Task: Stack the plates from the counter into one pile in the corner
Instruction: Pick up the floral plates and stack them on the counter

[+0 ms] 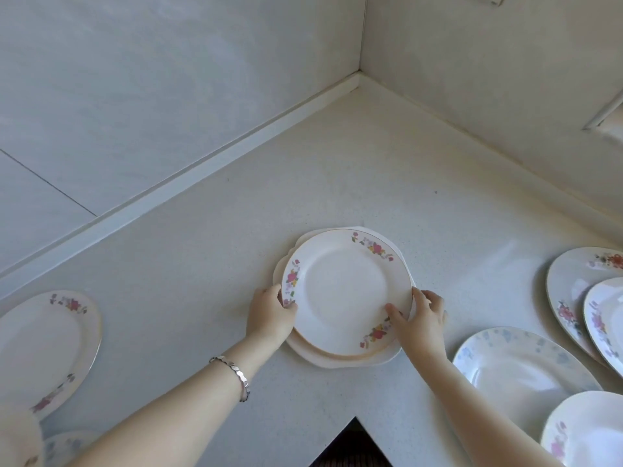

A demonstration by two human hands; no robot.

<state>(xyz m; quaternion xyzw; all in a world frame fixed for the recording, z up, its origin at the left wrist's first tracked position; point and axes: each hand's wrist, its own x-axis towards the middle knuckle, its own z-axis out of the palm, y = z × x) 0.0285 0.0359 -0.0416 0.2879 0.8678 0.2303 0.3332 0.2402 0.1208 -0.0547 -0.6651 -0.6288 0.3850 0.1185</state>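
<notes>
Both hands, left (pixel 269 316) and right (pixel 423 320), grip a flowered plate (pixel 344 291) atop a plain plate (pixel 337 360) on the counter (pixel 337 170).

A silver bracelet (pixel 232 374) circles one wrist; pale tiled walls (pixel 141 89) meet behind.

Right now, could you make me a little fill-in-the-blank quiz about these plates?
1. Both hands hold the flowered plate that lies on a plain ____ plate.
2. The bracelet is on the ____ wrist.
3. The plate with blue markings lies to the ____ of the pile.

Missing words: white; left; right
</notes>
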